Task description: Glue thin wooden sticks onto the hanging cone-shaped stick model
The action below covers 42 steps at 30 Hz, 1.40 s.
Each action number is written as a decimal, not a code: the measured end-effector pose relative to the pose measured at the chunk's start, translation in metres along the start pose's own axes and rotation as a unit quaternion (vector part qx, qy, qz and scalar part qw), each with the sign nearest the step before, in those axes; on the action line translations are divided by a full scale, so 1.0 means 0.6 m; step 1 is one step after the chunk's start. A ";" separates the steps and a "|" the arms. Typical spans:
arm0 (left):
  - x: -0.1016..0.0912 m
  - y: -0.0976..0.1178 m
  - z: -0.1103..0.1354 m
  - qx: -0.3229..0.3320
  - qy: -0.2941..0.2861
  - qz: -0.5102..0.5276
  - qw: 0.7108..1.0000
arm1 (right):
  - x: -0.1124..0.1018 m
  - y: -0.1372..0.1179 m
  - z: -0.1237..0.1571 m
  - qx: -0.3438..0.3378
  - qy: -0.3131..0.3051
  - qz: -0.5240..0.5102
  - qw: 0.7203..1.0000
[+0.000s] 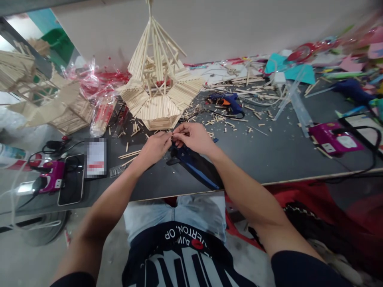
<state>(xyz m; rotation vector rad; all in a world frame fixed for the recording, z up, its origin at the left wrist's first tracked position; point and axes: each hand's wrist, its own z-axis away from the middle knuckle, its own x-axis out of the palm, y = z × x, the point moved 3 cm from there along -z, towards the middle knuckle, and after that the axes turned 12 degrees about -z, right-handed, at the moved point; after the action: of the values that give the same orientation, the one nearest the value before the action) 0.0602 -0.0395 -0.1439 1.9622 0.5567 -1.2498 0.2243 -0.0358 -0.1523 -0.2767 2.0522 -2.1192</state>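
Observation:
My left hand (157,144) and my right hand (193,137) meet near the front of the grey table. Both are closed, fingertips pinched together around something too small to make out. Beneath my right hand and wrist lies a dark hand tool with blue-and-black handles (203,172); its head is mostly covered. Just beyond my fingers stands a lantern-like model built of thin wooden sticks (160,107), with a pointed top and flared panels. A few loose wooden sticks (129,154) lie beside my left wrist.
A blue glue gun (229,103) lies among stick offcuts behind my right hand. Left are two phones (95,157), a purple power strip (55,175) and another stick model (70,113). At right sit a second purple power strip (333,137) with cables and clear glue sticks (299,107).

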 end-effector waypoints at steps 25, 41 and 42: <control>0.002 0.007 0.007 0.001 0.042 -0.127 0.991 | -0.007 -0.004 0.005 -0.157 0.019 0.133 0.979; 0.003 -0.001 0.002 -0.004 0.028 -0.135 0.990 | -0.004 -0.014 0.007 -0.188 0.029 0.163 0.968; 0.002 -0.001 0.003 -0.003 0.024 -0.138 0.990 | -0.004 -0.014 0.007 -0.189 0.030 0.164 0.968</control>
<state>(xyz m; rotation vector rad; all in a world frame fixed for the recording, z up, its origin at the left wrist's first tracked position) 0.0592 -0.0406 -0.1460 1.9622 0.8803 -1.3666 0.2275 -0.0388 -0.1439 0.0772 2.3377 -1.5579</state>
